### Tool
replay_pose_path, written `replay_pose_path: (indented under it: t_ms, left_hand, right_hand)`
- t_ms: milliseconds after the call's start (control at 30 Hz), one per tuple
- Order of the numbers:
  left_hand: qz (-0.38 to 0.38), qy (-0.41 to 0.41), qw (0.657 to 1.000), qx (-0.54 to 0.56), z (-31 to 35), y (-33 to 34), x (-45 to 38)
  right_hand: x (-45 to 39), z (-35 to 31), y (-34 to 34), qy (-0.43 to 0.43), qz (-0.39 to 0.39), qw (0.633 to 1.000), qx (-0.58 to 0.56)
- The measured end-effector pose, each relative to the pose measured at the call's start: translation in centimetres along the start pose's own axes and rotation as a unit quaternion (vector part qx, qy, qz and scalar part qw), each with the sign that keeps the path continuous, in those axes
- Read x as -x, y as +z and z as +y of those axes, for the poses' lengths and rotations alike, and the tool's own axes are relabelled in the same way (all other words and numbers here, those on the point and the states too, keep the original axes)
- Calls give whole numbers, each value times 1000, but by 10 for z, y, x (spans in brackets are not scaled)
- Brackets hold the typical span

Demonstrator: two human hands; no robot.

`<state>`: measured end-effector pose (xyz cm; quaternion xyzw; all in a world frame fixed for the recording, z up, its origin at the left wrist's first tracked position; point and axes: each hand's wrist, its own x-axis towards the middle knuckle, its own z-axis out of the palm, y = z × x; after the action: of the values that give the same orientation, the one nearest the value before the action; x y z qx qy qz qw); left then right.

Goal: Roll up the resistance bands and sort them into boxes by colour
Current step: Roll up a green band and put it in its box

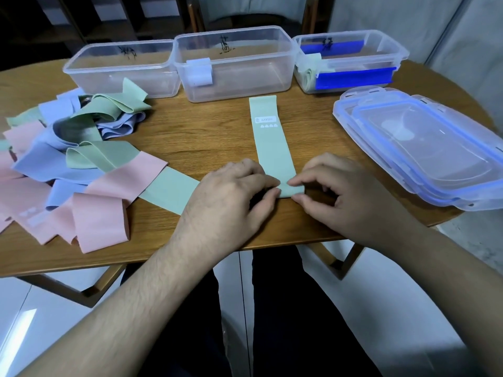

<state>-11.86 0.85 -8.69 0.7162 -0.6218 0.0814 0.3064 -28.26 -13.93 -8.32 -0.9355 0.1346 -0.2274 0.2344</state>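
Soft, even light falls on your round wooden counter (206, 126) from above, bright in the middle of the view. The background beyond the far edge is dim. Faint shadows sit under each hand. Pale glare shows on the stacked clear plastic lids with blue seals (424, 148). Your wide lens bends straight lines near the edges, and your forearms at the bottom look slightly soft.

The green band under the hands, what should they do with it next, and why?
Probably roll it forward, away from the body. Both hands, left hand and right hand, pinch the near end of the green band, which otherwise lies flat and unrolled on the table.
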Motion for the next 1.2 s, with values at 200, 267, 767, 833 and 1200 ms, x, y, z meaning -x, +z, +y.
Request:
replay_pose_path:
  t_ms: [200, 267, 767, 833, 1200]
  left_hand:
    - [-2, 32, 997, -70, 1, 0, 1]
    - [2, 30, 996, -82, 0, 1, 1]
    - [-39, 2, 992, -117, 0, -3, -9]
    - [-42, 4, 993, -113, -1, -3, -13]
    - [-25, 18, 997, -74, 11, -6, -3]
  right_hand:
    - [-4, 2, 0, -5, -11, 999, 36]
    - [-5, 1, -3, -2, -19, 999, 38]
    - [-22, 1, -9, -8, -43, 998, 53]
    - [-24, 0, -9, 2, -45, 998, 53]
    - [-5, -12, -13, 3, -54, 996, 67]
